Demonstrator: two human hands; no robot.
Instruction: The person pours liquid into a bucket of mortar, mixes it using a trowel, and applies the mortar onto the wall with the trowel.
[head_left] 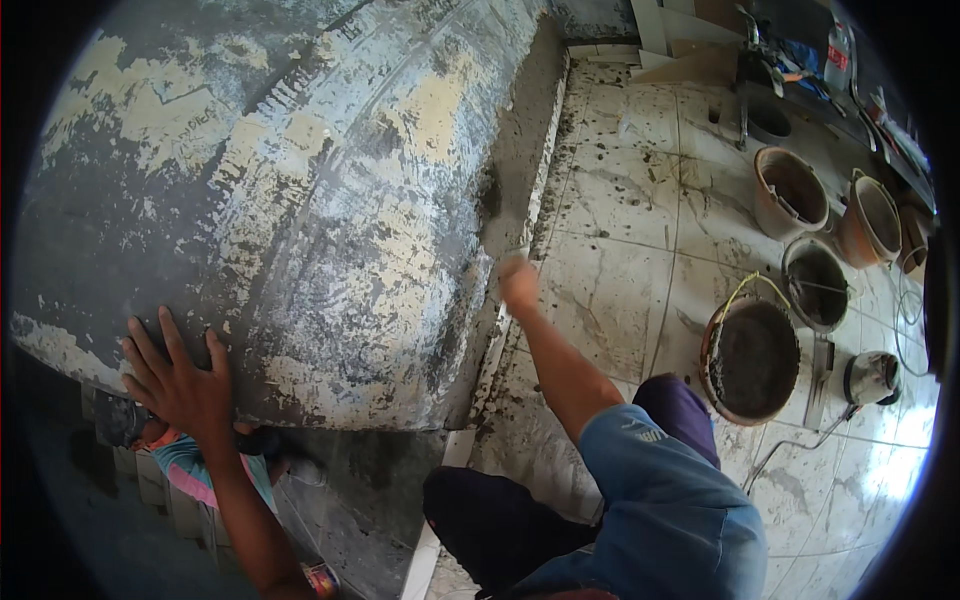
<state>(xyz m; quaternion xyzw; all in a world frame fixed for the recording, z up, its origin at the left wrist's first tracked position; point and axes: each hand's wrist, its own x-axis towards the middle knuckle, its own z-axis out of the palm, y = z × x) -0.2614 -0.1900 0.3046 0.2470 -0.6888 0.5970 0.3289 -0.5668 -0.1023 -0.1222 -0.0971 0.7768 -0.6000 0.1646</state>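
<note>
My left hand (180, 378) lies flat with fingers spread against the lower left of a wall (300, 250), whose grey face is patched with flaking cream and white. Along the wall's base runs a rough strip of grey mortar (522, 120). At that strip is my right hand (518, 284), its fingers curled closed and slightly smeared by motion. Whatever it grips, if anything, is hidden. Crumbs of mortar (590, 150) are scattered over the floor beside the strip.
On the tiled floor (620, 300) at right stand a bucket of grey mix (708, 372), several more buckets (790, 192) and a corded power tool (872, 379). A plastic bottle (838, 55) and clutter sit far right. Below the wall's left edge, another person (185, 470) is partly visible.
</note>
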